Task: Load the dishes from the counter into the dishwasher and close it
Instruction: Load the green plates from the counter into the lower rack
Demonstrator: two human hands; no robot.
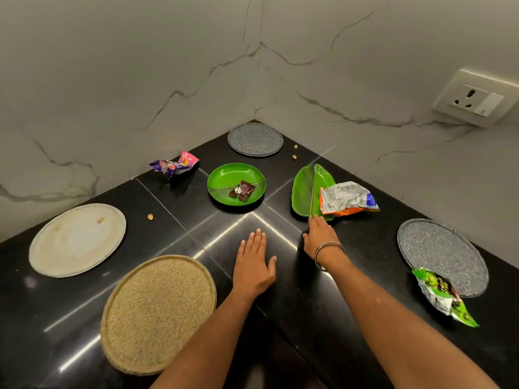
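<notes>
Covering leaf plate [307, 192] partly, wrapper [346, 198]; hands flat, left hand [254, 265] empty, right hand [320, 237] touching plate.

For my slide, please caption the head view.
Right hand touches leaf-shaped green plate; left hand flat on black counter.

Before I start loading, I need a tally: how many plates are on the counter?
6: grey plate in the corner, round green plate, leaf-shaped green plate, grey plate at right, white plate, tan plate nearest.
</notes>
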